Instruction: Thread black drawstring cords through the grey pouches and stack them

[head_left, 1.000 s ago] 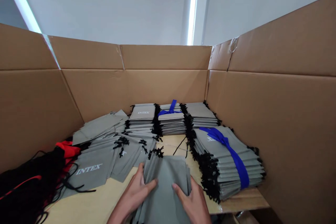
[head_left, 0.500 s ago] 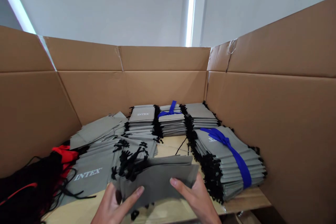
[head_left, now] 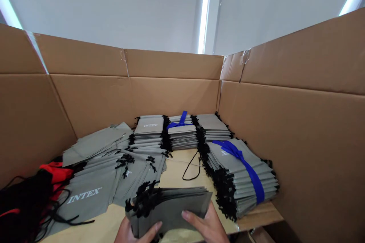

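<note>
Both hands grip one stack of grey drawstring pouches [head_left: 169, 214] low in the middle of the view. My left hand [head_left: 139, 232] is closed around the stack's left end, thumb on the near face. My right hand [head_left: 205, 224] holds the right end, its thumb also on the near face; the other fingers are mostly hidden behind. Black knotted cords bunch at the stack's upper left. Beyond it, a loop of black cord [head_left: 191, 169] lies on the light tabletop [head_left: 175, 174]. A large pouch bundle [head_left: 246, 167] tied with a blue ribbon [head_left: 254, 182] sits to the right.
Loose grey pouches [head_left: 85, 196], some printed INTEX, spread across the left. Further back stand neat pouch piles [head_left: 149, 126], one tied with blue ribbon [head_left: 181, 122]. Black and red fabric [head_left: 54, 174] with cords lies at far left. Tall cardboard walls [head_left: 173, 93] enclose the back and sides.
The held stack sits lower in view, with both hands still gripping it. More of the cord loop behind it shows. The whole scene has shifted slightly left as the camera turned.
</note>
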### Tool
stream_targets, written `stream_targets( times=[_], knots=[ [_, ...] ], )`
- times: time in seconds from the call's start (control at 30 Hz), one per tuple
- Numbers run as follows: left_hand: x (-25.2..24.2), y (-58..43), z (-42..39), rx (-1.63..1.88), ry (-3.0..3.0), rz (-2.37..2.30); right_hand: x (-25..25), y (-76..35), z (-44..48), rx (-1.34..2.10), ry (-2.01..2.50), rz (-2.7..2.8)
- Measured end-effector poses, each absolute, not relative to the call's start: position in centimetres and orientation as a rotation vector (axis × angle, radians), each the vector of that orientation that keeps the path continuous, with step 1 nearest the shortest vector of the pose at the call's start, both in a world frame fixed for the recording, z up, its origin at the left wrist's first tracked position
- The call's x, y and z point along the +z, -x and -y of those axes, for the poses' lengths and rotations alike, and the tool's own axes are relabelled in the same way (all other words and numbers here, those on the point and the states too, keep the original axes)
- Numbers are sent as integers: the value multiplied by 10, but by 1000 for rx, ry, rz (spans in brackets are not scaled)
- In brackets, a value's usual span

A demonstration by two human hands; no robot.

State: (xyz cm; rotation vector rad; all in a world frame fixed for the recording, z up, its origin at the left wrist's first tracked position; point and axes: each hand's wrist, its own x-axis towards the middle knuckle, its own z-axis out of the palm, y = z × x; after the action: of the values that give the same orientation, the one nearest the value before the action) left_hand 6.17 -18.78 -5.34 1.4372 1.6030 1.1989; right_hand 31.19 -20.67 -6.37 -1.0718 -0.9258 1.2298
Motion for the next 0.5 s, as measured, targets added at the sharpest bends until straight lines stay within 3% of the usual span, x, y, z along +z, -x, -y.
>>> stream_targets(
  times=[0.3,0.37,0.5],
  knots=[
    [53,-72,165,1443,-1537,-1451,46,-310,184,1030,978,1144],
    [48,-73,166,1441,-1509,-1454,37,-313,186,1051,1011,1157],
    [-6,-69,176,1404,-1375,-1488,-28,-322,194,1167,1156,1064]
  ],
)
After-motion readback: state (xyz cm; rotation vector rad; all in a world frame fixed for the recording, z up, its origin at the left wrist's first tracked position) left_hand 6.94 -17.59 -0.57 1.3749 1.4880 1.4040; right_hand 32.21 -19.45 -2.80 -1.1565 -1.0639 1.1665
